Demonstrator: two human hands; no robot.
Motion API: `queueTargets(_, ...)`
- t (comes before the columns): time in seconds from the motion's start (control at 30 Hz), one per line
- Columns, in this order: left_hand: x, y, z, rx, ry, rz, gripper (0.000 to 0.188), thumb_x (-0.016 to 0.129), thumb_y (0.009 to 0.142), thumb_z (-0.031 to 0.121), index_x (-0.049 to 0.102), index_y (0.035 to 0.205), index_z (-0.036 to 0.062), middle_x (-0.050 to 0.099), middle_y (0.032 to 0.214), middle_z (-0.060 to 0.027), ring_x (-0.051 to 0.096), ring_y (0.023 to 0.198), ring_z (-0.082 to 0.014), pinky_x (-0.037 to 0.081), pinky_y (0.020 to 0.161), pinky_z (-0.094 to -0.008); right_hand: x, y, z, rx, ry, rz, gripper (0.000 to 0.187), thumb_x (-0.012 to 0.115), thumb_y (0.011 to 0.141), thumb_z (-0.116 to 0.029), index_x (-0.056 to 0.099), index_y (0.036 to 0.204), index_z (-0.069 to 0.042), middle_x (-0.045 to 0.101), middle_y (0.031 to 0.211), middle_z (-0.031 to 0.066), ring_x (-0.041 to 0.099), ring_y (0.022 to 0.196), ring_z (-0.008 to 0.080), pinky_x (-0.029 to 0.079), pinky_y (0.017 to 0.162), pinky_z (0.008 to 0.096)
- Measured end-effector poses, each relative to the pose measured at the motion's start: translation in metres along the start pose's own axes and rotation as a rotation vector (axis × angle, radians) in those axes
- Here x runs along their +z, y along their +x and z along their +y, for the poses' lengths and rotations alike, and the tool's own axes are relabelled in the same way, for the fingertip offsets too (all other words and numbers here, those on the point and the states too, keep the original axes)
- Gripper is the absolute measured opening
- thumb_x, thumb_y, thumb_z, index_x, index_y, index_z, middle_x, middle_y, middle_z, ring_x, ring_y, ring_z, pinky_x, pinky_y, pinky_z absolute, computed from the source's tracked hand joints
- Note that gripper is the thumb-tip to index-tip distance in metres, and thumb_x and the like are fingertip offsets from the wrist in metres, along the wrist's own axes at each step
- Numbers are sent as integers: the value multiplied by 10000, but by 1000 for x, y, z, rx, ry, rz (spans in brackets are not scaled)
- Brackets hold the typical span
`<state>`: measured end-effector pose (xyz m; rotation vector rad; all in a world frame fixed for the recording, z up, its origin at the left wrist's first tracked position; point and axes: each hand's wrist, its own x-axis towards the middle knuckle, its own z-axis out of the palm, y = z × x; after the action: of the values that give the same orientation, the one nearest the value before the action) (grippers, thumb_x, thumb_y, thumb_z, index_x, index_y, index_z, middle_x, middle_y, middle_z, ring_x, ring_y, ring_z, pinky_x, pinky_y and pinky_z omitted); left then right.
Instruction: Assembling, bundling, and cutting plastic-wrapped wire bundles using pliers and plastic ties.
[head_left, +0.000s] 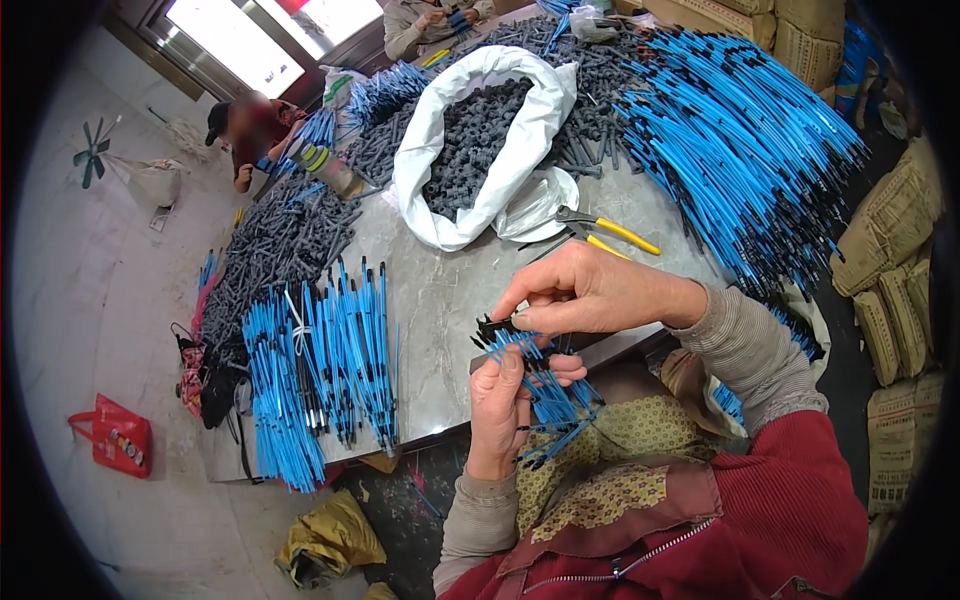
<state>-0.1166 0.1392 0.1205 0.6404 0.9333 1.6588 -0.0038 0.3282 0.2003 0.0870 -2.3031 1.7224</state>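
My left hand [500, 405] is wrapped round a bundle of thin blue rods [548, 397] with black ends, held above my lap at the table's near edge. Over the top of that bundle, my right hand [600, 290] reaches in with thumb and forefinger pinched together at the black tips [490, 330]. What exactly sits between those fingertips is too small to make out. Beyond my right hand, pliers with yellow handles [628, 235] lie on the table, apart from it.
A white sack [420, 185] full of dark grey plastic parts stands mid-table, with heaps of grey pieces [285, 235] around it. Blue rods lie in piles at left [275, 390] and right [740, 150]. Two other people work across the table. Brown sacks [885, 230] line the right side.
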Motion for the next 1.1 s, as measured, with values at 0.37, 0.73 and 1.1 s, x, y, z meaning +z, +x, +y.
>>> queueTargets(0.37,-2,-3,3,0,-40,-43,477,444,1074,346,546,1297,-64,684,1099,-299,711,996,-381,588,888,-429,1,-3,4,6,66,4,199,651,952,-119,716,1107,-14,644,691,-26,528,620,4,411,551,202)
queueTargets(0.73,0,-3,5,-18,-34,-44,468,443,1075,334,547,1286,-71,684,1092,-302,710,996,-385,585,897,-439,2,-1,-1,3,23,-13,210,634,928,-157,698,1060,-6,672,707,23,592,633,54,477,608,241)
queueTargets(1.1,1,-3,5,-13,-64,-32,462,440,1076,331,550,1269,-75,689,1087,-291,713,993,-370,592,894,-436,5,1,1,-25,42,-9,195,656,923,-162,694,1035,-6,653,690,20,570,614,59,465,592,246)
